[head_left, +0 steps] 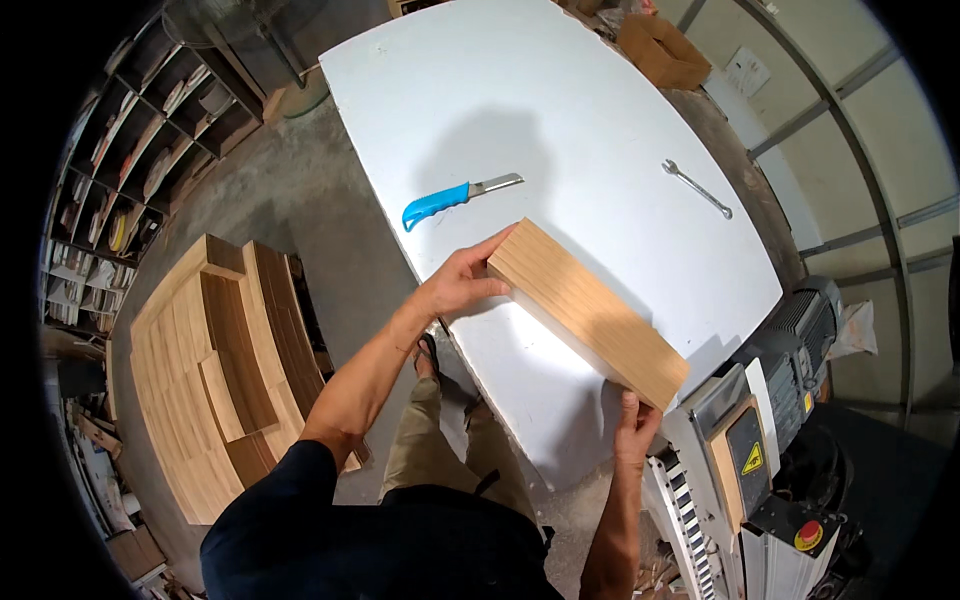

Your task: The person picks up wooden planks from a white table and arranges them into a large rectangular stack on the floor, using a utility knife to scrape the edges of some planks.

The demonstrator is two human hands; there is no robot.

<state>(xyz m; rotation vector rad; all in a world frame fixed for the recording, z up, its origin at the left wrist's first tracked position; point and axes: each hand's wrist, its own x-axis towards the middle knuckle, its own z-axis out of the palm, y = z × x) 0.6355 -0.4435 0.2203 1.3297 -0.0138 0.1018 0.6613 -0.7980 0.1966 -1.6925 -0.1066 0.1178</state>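
A light-brown wooden block [592, 312], long and rectangular, is held between my two hands over the white table [620, 130]. My left hand [467, 276] grips its far left end, thumb on the near side and fingers behind the corner. At the near right end, my right hand [633, 425] holds the block by its lower edge, with part of the fingers hidden beneath it. Beyond my left hand lies a knife [455, 197] with a blue handle and a short metal blade. A metal wrench [697, 189] rests farther right on the table.
Stacked wooden boards [190, 370] stand on the floor at left, before shelves [140, 140] full of flat pieces. At right is a machine [740, 440] with a motor [805, 315] and a red stop button [808, 535]. A cardboard box [663, 52] sits beyond the table's far right edge.
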